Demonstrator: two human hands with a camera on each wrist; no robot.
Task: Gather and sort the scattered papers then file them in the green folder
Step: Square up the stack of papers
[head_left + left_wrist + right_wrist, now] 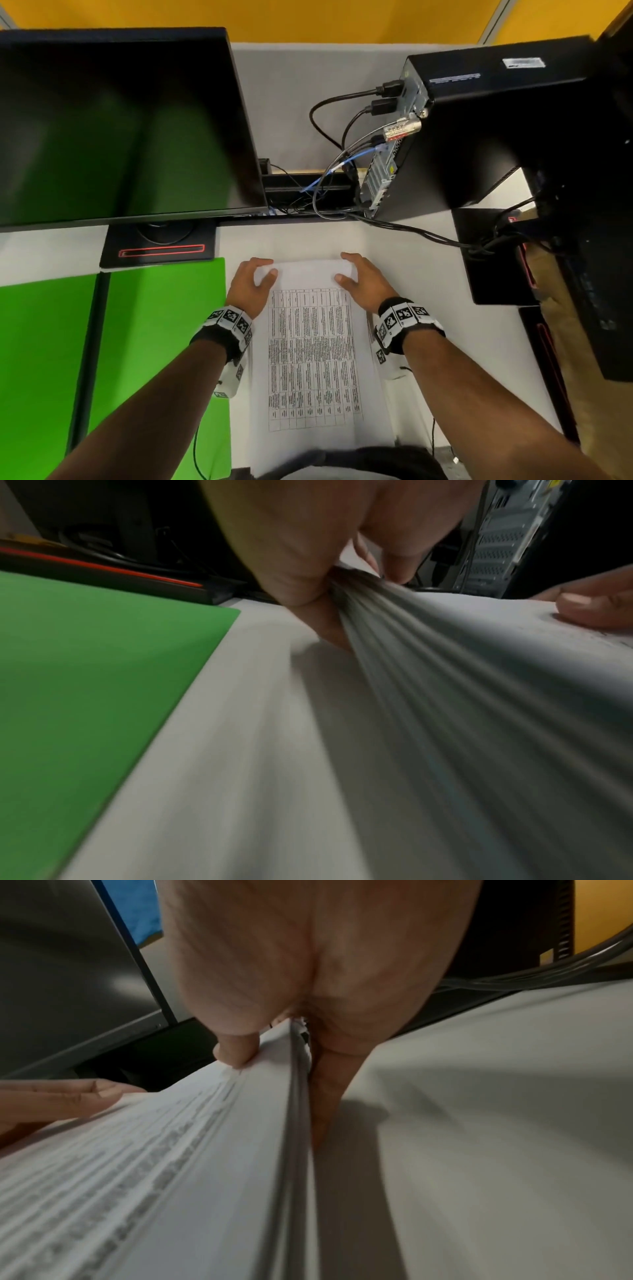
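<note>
A stack of papers is held at its far corners by the left hand and the right hand, thumbs laid on the top sheet, on which a printed table is seen. The green folder is spread open on the white desk just left of the stack. A dark monitor and a black computer are placed behind.

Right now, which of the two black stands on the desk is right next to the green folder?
The monitor stand with the red line, under the big screen, touches the green folder. The other black stand sits far right, past the papers.
</note>
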